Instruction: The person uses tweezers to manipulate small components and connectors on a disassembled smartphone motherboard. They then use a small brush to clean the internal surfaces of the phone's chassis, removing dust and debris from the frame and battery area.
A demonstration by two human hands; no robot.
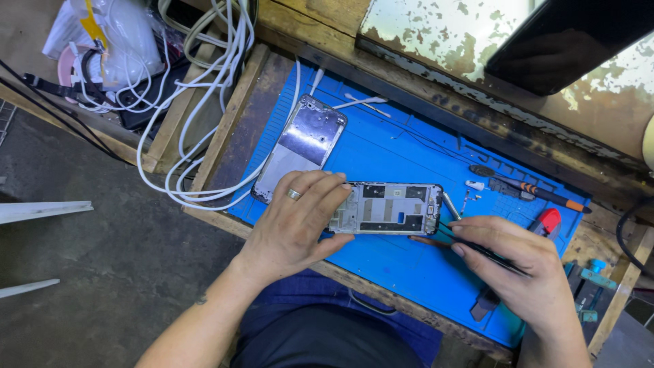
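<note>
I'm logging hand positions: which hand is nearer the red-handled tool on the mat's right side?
Right. The right hand lies just beside the red-handled tool; the left hand is across the phone frame, far to its left.
</note>
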